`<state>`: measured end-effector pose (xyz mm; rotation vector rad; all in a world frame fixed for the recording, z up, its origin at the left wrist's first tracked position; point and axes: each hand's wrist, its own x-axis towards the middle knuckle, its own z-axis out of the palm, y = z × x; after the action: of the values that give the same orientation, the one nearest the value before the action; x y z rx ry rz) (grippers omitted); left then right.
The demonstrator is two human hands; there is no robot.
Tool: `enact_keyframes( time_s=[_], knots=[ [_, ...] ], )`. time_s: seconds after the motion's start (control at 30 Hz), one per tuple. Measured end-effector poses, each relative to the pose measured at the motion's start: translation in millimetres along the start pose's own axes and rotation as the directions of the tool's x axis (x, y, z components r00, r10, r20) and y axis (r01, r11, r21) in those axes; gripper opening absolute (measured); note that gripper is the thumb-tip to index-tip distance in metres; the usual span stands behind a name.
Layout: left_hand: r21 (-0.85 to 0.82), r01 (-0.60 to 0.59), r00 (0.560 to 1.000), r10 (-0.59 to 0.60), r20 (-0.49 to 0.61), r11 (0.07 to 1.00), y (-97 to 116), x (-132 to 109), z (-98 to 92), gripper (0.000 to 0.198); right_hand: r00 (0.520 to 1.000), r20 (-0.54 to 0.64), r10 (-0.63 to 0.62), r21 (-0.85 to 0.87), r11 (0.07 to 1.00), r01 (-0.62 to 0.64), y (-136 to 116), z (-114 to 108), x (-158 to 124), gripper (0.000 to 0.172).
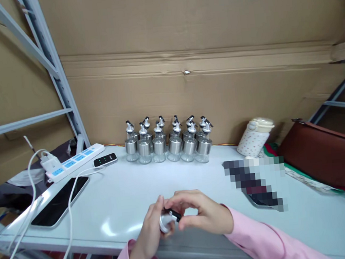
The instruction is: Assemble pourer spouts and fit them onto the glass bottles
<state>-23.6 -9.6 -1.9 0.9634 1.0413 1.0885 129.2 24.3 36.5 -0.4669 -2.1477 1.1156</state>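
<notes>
Close to the table's front edge, my left hand (154, 229) is closed around a pour spout (166, 221) with a whitish body and a black flip cap. Whether a bottle hangs below it is hidden by my fingers. My right hand (203, 214) reaches in from the right, its thumb and fingers pinching at the black cap (176, 215). Beyond both hands, two rows of glass oil bottles (174, 147) stand upright, each with a steel band and a similar black-tipped spout.
At left lie a large phone (59, 203), a white power strip (74, 161), a small device (105, 160) and loose white cables (70, 221). A dotted flask (253, 140), a brown bag (324, 153) and a blurred-out object (254, 184) occupy the right. Cardboard (199, 90) walls the back.
</notes>
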Motion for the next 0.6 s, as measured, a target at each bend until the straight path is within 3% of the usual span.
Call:
enact_keyframes(
  time_s=[0.13,0.27,0.37,0.43,0.5,0.6],
  knots=[
    [0.0,-0.126,0.976,0.124,0.182,0.992,6,-2,4.5,0.04,0.99,-0.125,-0.062,-0.284,0.958,0.024,-9,1,-2,0.027],
    [0.216,-0.292,0.943,0.242,0.228,0.932,22,3,-2.1,0.03,0.975,-0.217,-0.055,-0.464,0.884,-0.054,-11,-3,-9,0.035],
    [0.302,-0.367,0.93,0.341,0.137,0.88,38,12,-14.8,0.027,0.959,-0.252,-0.126,-0.59,0.806,-0.049,-28,-9,-13,0.037],
    [0.31,-0.433,0.899,0.432,0.078,0.846,52,23,-24.8,0.027,0.954,-0.221,-0.202,-0.627,0.779,0.02,-45,-15,-11,0.035],
    [0.342,-0.486,0.862,0.505,0.036,0.805,69,36,-35.0,0.024,0.943,-0.182,-0.28,-0.662,0.743,0.093,-57,-22,-2,0.031],
    [0.387,-0.57,0.765,0.641,-0.072,0.724,105,63,-50.2,0.023,0.923,-0.203,-0.327,-0.702,0.706,0.096,-59,-39,28,0.025]
  ],
)
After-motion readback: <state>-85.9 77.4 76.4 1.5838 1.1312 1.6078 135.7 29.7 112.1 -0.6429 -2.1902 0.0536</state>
